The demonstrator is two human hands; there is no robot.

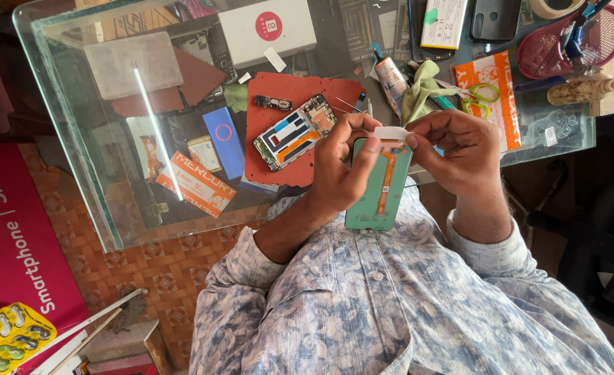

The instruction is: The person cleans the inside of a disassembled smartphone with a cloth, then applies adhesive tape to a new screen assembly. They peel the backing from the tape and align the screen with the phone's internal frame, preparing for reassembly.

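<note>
floor, far left: yellow blister pack [6,338] is lying at the bottom corner, just beside 2 pale thin rods [88,326]; patterned tile underneath.
glass table [77,160]: clear top, cluttered; grey slab [133,64] is sitting at its left end, white box with a red dot [267,31] further along.
blue card [225,142]: lying flat, touching the left edge of the red mat.
red mat [279,104]: is carrying an opened phone body [295,132], circuit side up, and a small black part [273,103] above it.
left hand [341,163]: fingers are wrapping the teal panel from its left side, thumb pressing along the face, fingertips curling over the top edge.
teal phone panel [380,184]: being held upright in front of the chest, off the table, between both hands; orange flex strip [387,177] is running down its middle.
white tape strip [390,132]: sitting across the panel's top edge, spanning both hands.
right hand [460,156]: thumb and forefinger are pinching the strip's right end; other fingers are folding in.
behind the right hand: glue tube [391,78], green cloth [421,87], scissors with green handles [479,98] on an orange packet.
far right: pink mesh basket [571,42] is holding tools, near the table's corner.
</note>
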